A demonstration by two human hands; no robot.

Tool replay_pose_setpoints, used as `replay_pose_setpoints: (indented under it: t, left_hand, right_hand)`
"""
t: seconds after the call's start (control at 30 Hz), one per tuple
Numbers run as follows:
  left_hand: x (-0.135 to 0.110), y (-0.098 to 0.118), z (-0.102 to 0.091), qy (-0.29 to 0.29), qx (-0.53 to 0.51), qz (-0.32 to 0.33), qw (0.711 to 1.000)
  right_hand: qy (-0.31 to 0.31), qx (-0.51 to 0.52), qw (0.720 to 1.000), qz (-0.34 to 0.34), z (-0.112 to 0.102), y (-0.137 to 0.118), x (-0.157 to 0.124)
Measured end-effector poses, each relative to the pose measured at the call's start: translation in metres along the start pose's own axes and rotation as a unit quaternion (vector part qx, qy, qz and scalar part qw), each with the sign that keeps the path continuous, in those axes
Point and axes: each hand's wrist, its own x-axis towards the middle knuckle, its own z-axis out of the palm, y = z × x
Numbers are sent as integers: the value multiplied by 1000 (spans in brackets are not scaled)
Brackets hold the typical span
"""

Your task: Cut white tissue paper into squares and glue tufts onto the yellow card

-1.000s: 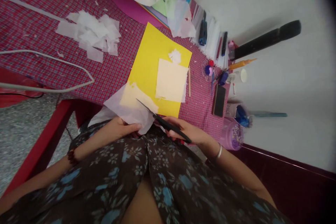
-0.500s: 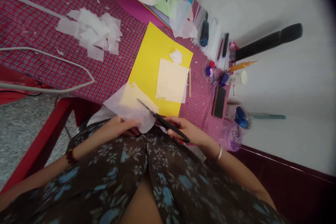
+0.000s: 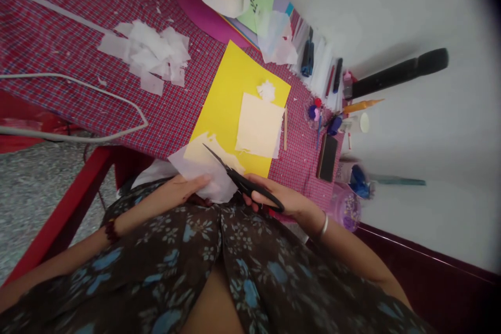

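Observation:
Thin white tissue paper (image 3: 213, 180) is pinched in my left hand (image 3: 183, 188), low over the table's near edge. My right hand (image 3: 279, 195) grips black-handled scissors (image 3: 250, 185), their blades pointing up and left across the tissue. Beyond the tissue lies a yellow sheet (image 3: 217, 102), partly covered by its translucent upper edge. On the yellow sheet rest a square stack of pale paper (image 3: 259, 125) and a small white paper flower (image 3: 266, 91). A thin wooden stick (image 3: 285, 128) lies along the right side of the stack.
A pile of white paper pieces (image 3: 156, 52) lies left on the checked tablecloth (image 3: 70, 21). A white cable (image 3: 117, 96) loops below it. To the right stand a dark phone-like block (image 3: 327, 157), a purple tub (image 3: 346, 209) and brushes by the wall. Coloured sheets (image 3: 211, 21) lie behind.
The view has shifted slightly, so the table's things sit a little lower and to the right. My left hand and the tissue have moved a little rightward relative to the scissors, which stay in my right hand.

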Motion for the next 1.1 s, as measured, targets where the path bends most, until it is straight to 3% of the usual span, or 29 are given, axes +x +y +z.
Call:
replay_pose_setpoints:
  t: [0.13, 0.53, 0.8, 1.1]
  left_hand:
    - [6, -6, -8, -54, 9, 37, 998]
    - [5, -9, -5, -43, -14, 62, 997]
    - [8, -12, -7, -42, 1, 69, 997]
    - [9, -14, -6, -54, 22, 79, 995]
  right_hand:
    - [20, 5, 1000, -2, 6, -7, 4]
    - [61, 8, 998, 14, 9, 1, 7]
    - [27, -15, 1000, -3, 8, -4, 5]
    - [30, -9, 1000, -1, 8, -14, 15]
